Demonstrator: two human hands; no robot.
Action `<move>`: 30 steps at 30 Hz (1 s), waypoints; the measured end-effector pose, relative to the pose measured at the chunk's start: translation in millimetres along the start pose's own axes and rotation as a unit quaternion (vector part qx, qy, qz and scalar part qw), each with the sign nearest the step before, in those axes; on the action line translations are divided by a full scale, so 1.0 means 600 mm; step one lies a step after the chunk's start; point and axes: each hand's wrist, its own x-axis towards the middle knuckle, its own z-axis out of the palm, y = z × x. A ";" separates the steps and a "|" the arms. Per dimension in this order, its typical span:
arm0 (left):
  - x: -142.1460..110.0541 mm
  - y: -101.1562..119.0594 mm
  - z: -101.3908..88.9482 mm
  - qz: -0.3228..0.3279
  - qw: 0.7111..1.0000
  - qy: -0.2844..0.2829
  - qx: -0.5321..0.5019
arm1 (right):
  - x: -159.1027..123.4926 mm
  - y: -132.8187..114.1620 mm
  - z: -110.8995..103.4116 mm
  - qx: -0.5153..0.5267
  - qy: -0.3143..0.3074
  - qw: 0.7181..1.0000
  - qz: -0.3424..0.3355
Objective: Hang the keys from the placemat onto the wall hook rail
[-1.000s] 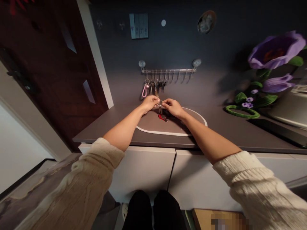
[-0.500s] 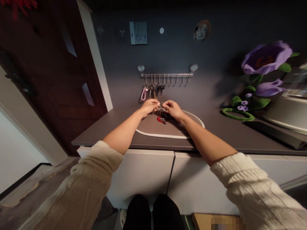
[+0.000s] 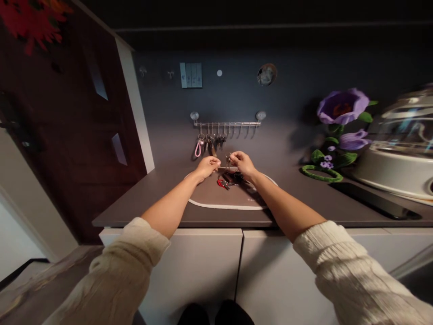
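My right hand [image 3: 242, 163] pinches a bunch of keys [image 3: 228, 161] by its ring above the mat. To its left, my left hand [image 3: 207, 168] has thumb and fingers pressed together; whatever is between them, if anything, is too small to see. A narrow gap separates the hands. Below them on the brown mat [image 3: 216, 197] lie a red key holder [image 3: 223, 183] with metal keys and some dark items partly covered by my right hand. Behind, several key sets hang from the left hooks of a clear wall rack [image 3: 233, 123], one with a pink loop [image 3: 198, 149].
Purple artificial flowers [image 3: 343, 108] with a green ring base stand on the counter [image 3: 135, 198] at right. Beside them are a dark flat slab [image 3: 372, 199] and a cream appliance [image 3: 395, 164] with a clear top. A dark red door [image 3: 98, 180] is at left.
My hands have moved apart, and the keys now hang from the right hand only. The view has tilted up, so the rack and counter appear lower.
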 end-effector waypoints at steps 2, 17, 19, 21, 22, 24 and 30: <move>-0.001 -0.002 0.002 0.009 1.000 0.004 0.018 | 0.008 -0.007 -0.004 0.022 0.014 1.000 0.016; 0.008 -0.019 0.009 0.099 0.977 0.007 0.189 | 0.091 -0.073 -0.006 0.079 0.066 0.993 0.062; 0.007 -0.018 0.010 0.106 0.974 0.005 0.202 | 0.102 -0.081 -0.001 0.086 0.077 0.991 0.070; 0.006 -0.017 0.010 0.110 0.971 0.001 0.214 | 0.114 -0.086 0.004 0.087 0.095 0.988 0.080; 0.006 -0.016 0.011 0.111 0.969 0.000 0.222 | 0.119 -0.087 0.006 0.085 0.104 0.987 0.084; 0.006 -0.014 0.011 0.115 0.964 -0.001 0.239 | 0.131 -0.087 0.011 0.082 0.123 0.985 0.091; 0.007 -0.013 0.009 0.124 0.958 -0.008 0.257 | 0.156 -0.077 0.023 0.056 0.179 0.976 0.111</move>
